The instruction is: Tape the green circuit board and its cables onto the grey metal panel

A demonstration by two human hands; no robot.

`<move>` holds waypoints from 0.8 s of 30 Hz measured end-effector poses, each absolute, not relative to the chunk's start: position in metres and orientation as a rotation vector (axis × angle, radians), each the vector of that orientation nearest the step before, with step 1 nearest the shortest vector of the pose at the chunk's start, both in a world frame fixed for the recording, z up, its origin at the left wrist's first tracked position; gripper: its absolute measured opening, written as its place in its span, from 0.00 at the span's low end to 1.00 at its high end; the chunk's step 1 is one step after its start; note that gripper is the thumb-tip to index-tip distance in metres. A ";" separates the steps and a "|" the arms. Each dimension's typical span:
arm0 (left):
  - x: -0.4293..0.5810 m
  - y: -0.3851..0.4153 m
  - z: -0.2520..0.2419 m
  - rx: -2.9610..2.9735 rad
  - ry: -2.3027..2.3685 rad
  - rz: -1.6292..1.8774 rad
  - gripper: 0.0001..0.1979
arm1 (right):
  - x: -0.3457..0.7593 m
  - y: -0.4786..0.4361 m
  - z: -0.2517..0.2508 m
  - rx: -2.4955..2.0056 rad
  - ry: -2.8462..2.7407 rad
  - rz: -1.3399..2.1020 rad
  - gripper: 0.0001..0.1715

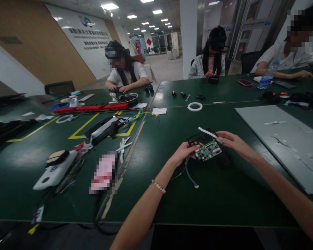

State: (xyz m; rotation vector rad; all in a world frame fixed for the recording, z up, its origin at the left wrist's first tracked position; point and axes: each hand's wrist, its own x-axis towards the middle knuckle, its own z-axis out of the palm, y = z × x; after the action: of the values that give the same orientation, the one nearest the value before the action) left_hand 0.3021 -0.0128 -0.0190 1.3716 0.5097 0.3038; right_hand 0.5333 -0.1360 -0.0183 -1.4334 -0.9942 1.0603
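Observation:
A green circuit board (208, 150) on a black frame is held tilted above the green table. My left hand (185, 152) is closed on its left edge, the thumb on top. At the board's upper right, my right hand (231, 141) pinches one end of a flat white ribbon cable (206, 132); the cable's other end sticks out free to the upper left. A thin dark cable (190, 175) with a white plug hangs from the board's left side toward the tabletop. The undersides of the board and frame are hidden.
A grey panel (284, 142) lies at right. Beyond my hands are a white tape roll (194, 106), a small wrench (187, 97) and a water bottle (266, 76). A white device (56, 170) and a dark casing with wires (106, 128) lie left. Several people sit across the table.

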 end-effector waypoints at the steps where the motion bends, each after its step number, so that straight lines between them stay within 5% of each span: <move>1: 0.302 -0.013 -0.019 1.372 0.507 0.306 0.19 | 0.530 -0.135 -0.022 -1.450 -1.004 1.063 0.23; 13: 0.305 -0.012 -0.019 1.367 0.527 0.310 0.16 | 0.526 -0.144 -0.028 -1.506 -0.882 0.717 0.18; 24: 0.308 -0.013 -0.022 1.331 0.584 0.386 0.24 | 0.510 -0.154 -0.017 -1.118 -0.726 1.057 0.10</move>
State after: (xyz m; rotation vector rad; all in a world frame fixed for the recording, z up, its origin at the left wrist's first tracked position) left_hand 0.3083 -0.0127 -0.0222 1.3309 0.5839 0.3857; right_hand 0.5103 -0.1542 -0.0173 -1.1178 -0.7260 1.0571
